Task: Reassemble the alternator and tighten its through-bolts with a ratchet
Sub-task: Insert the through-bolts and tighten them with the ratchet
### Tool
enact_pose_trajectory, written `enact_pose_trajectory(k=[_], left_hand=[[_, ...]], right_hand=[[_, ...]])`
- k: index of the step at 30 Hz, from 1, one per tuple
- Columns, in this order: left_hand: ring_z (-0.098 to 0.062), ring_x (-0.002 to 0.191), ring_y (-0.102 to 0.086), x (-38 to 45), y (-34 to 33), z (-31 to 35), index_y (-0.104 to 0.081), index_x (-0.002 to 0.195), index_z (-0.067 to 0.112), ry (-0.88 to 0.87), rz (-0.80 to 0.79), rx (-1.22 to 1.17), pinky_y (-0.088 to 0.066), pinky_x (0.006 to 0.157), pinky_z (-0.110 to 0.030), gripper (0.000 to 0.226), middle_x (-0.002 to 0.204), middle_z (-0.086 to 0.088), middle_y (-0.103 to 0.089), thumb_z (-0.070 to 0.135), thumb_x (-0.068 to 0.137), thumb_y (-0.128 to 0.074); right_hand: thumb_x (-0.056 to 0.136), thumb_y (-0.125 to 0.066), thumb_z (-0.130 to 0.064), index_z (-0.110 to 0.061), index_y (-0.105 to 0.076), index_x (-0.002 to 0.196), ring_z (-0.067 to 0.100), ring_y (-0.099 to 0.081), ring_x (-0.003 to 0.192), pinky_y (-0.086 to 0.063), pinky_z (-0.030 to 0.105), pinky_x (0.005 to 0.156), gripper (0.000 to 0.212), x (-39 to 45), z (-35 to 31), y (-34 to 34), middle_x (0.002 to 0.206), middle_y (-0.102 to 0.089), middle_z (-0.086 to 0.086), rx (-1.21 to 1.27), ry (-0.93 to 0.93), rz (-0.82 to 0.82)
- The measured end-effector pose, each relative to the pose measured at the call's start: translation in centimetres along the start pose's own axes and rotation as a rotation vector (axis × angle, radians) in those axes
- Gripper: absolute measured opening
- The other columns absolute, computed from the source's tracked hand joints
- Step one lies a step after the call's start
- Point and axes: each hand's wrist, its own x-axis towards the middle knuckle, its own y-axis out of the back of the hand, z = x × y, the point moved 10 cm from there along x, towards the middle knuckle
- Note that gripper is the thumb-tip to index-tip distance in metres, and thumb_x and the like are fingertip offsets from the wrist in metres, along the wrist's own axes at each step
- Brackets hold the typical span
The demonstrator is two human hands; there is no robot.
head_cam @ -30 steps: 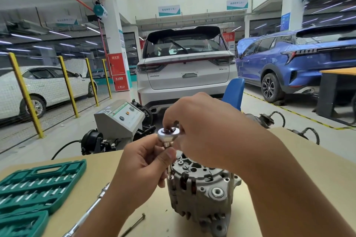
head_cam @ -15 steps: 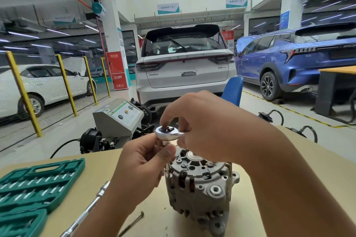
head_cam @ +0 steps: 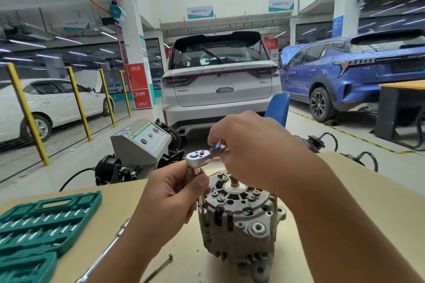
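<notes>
Currently tightening a through-bolt: my left hand (head_cam: 170,200) pinches the socket extension (head_cam: 199,187), my right hand (head_cam: 255,149) grips the ratchet (head_cam: 202,155) over the alternator (head_cam: 239,220); next, swing squarely.

there is one view only, from a wide-angle camera worn on the person's head. it looks forward and slightly down across the counter (head_cam: 379,202), close above the two hands: the left hand (head_cam: 170,200) and right hand (head_cam: 255,151) fill the lower middle, with the alternator (head_cam: 239,220) just below them. beyond the counter's far edge the view runs level into the workshop, to a white car (head_cam: 220,85) seen from behind. straight lines bow toward the frame's edges.
</notes>
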Motion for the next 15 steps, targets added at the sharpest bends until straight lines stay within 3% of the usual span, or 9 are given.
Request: enact_pose_trajectory(k=[3,5,7,11,15], left_hand=[[-0.016,0.043,-0.037,0.0,-0.2,0.2,-0.076,0.078,0.022,-0.036,0.019,0.016,-0.031,0.044,-0.025,0.017,0.057,-0.010,-0.057,0.038,0.085,-0.075],[-0.014,0.046,-0.036,-0.1,-0.4,0.7,-0.077,0.077,0.027,-0.082,0.020,0.060,-0.029,0.046,-0.026,0.022,0.052,-0.001,-0.049,0.048,0.082,-0.074],[-0.011,0.045,-0.039,-0.1,-0.3,0.8,-0.076,0.076,0.029,-0.084,0.019,0.079,-0.032,0.047,-0.024,0.016,0.052,0.001,-0.053,0.041,0.085,-0.073],[-0.015,0.040,-0.043,0.0,0.2,-0.2,-0.074,0.075,0.018,0.008,0.037,0.022,-0.035,0.044,-0.024,0.021,0.067,-0.022,-0.066,0.037,0.084,-0.070],[-0.015,0.042,-0.040,-0.2,0.2,-0.1,-0.077,0.081,0.024,-0.027,0.087,0.041,-0.032,0.044,-0.027,0.012,0.054,-0.006,-0.055,0.032,0.085,-0.069]], right_hand=[[0.085,-0.073,-0.025,-0.027,-0.067,0.102,0.020,-0.062,0.076,-0.051,0.031,0.062,0.019,-0.5,-1.1,0.1,0.089,-0.063,-0.005,-0.016,0.036,-0.017],[0.082,-0.077,-0.027,-0.027,-0.066,0.100,0.019,-0.063,0.073,-0.057,0.035,0.063,0.021,-0.7,-1.5,0.2,0.086,-0.063,-0.007,0.007,0.054,-0.040],[0.083,-0.075,-0.024,-0.027,-0.069,0.100,0.020,-0.065,0.075,-0.059,0.038,0.068,0.019,-0.6,-1.4,0.4,0.086,-0.066,-0.007,0.021,0.053,-0.025],[0.092,-0.061,-0.015,-0.029,-0.067,0.105,0.023,-0.060,0.088,-0.044,0.035,0.078,0.020,-0.2,-0.3,0.2,0.097,-0.064,-0.005,-0.052,-0.010,0.046],[0.087,-0.071,-0.027,-0.027,-0.065,0.100,0.022,-0.060,0.079,-0.046,0.030,0.062,0.015,-0.7,-0.7,0.3,0.092,-0.059,-0.005,-0.035,0.004,0.003]])
